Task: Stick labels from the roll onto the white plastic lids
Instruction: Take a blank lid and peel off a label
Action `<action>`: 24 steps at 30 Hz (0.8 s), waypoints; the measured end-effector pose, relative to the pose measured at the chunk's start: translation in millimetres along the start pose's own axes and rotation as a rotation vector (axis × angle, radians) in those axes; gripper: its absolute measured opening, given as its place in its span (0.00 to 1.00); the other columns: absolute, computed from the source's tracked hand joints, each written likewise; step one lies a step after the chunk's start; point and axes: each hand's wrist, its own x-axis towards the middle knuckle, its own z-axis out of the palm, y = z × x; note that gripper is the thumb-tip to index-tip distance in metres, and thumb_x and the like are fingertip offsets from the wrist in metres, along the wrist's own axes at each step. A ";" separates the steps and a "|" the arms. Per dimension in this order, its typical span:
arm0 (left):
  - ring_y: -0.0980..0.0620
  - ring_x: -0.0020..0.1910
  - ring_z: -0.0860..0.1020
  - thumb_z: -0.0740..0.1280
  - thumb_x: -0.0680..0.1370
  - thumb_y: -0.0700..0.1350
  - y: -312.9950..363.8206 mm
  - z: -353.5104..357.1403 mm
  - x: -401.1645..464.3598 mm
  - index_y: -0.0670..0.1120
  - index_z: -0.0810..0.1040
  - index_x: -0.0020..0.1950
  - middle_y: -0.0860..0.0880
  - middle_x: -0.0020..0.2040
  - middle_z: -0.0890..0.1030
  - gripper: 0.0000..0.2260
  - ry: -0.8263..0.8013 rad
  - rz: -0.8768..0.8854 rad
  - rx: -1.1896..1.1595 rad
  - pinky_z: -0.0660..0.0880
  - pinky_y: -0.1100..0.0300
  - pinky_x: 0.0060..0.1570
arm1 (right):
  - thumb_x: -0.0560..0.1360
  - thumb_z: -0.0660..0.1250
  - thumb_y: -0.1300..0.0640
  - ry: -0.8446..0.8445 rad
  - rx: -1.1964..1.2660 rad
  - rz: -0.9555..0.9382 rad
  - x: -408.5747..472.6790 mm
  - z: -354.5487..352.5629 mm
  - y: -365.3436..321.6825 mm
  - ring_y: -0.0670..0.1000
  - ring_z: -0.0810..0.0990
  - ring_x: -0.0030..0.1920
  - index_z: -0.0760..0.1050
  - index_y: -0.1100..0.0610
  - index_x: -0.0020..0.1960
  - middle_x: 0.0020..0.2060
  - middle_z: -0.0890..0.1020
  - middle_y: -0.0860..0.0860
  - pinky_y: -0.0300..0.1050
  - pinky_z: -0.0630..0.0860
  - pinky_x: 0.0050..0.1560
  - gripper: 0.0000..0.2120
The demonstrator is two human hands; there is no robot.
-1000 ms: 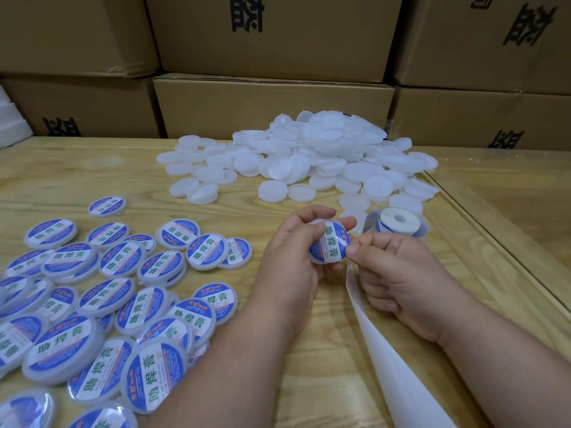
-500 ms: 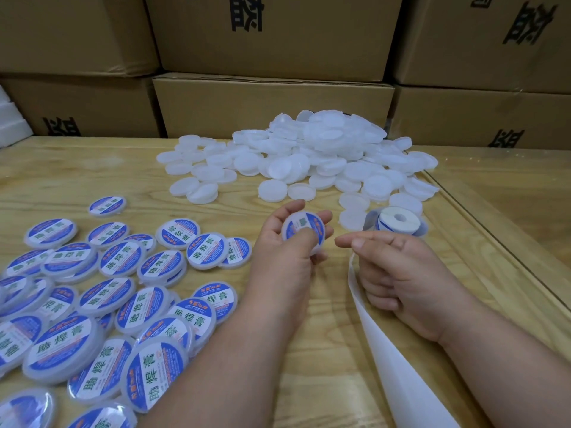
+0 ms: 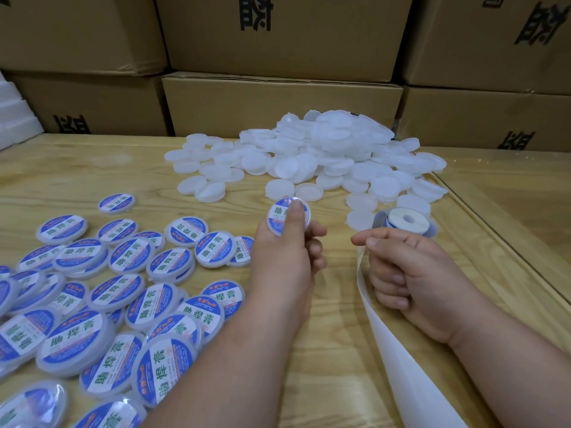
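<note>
White-and-blue labelled lid [image 3: 285, 220] gripped in left hand [image 3: 285, 257], thumb pressed flat across the label, fingers curled behind the rim; held just above the wooden table [image 3: 77, 174]. Right hand [image 3: 411, 273] beside it, apart by a small gap, fingers curled round the spent backing strip [image 3: 401, 344], forefinger stretched toward the left hand. Whether a fresh label already sits on that fingertip: cannot tell.

Label roll [image 3: 408, 223] lying on its side just beyond the right hand, touching the near edge of the blank lids; strip running from it under the right fingers and down toward the body, long axis near to far. Right hand clearly the nearer to the roll.

Pile of blank lids [image 3: 324, 156] straight ahead, beyond both hands; nearest blank lid [image 3: 279, 188] just past the left thumb. Finished lids [image 3: 129, 288] spread to the left, beside and below the left forearm.

Likely step: label being smoothed down, lid due for release leftward onto the finished lot. Coming move probably a sideways drop to the left, then a forward reach by the left hand for a blank.
</note>
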 end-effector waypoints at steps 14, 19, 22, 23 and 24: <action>0.57 0.30 0.80 0.61 0.85 0.44 8.2 -8.6 9.5 0.48 0.76 0.65 0.52 0.48 0.88 0.10 0.121 -0.115 -0.431 0.75 0.65 0.30 | 0.71 0.67 0.58 -0.001 0.000 0.003 0.1 2.6 -1.7 0.44 0.57 0.21 0.84 0.54 0.41 0.23 0.61 0.49 0.35 0.58 0.19 0.07; 0.55 0.31 0.81 0.62 0.84 0.45 9.1 -10.2 8.3 0.50 0.74 0.68 0.49 0.47 0.88 0.12 0.147 -0.137 -0.483 0.75 0.63 0.30 | 0.79 0.63 0.62 0.025 0.007 0.003 1.1 0.1 0.8 0.44 0.57 0.21 0.84 0.55 0.42 0.23 0.61 0.49 0.34 0.57 0.20 0.12; 0.55 0.32 0.81 0.61 0.84 0.45 10.2 -7.3 5.8 0.51 0.74 0.66 0.49 0.45 0.88 0.11 0.125 -0.107 -0.423 0.75 0.62 0.31 | 0.72 0.67 0.58 0.006 0.010 -0.007 0.2 2.1 -1.0 0.44 0.57 0.21 0.84 0.55 0.42 0.22 0.61 0.49 0.34 0.58 0.19 0.06; 0.54 0.32 0.80 0.61 0.84 0.44 9.2 -5.4 3.9 0.51 0.75 0.65 0.48 0.45 0.87 0.10 0.100 -0.078 -0.347 0.74 0.62 0.32 | 0.70 0.68 0.57 0.002 0.014 -0.015 -0.2 2.0 -0.5 0.44 0.57 0.20 0.84 0.55 0.42 0.22 0.61 0.49 0.34 0.57 0.19 0.06; 0.54 0.33 0.80 0.61 0.84 0.43 7.1 -2.9 1.6 0.52 0.76 0.63 0.49 0.44 0.87 0.10 0.066 -0.042 -0.231 0.74 0.62 0.33 | 0.71 0.68 0.57 0.004 0.019 -0.029 -0.3 1.7 1.0 0.44 0.58 0.20 0.84 0.55 0.42 0.22 0.61 0.49 0.34 0.57 0.20 0.06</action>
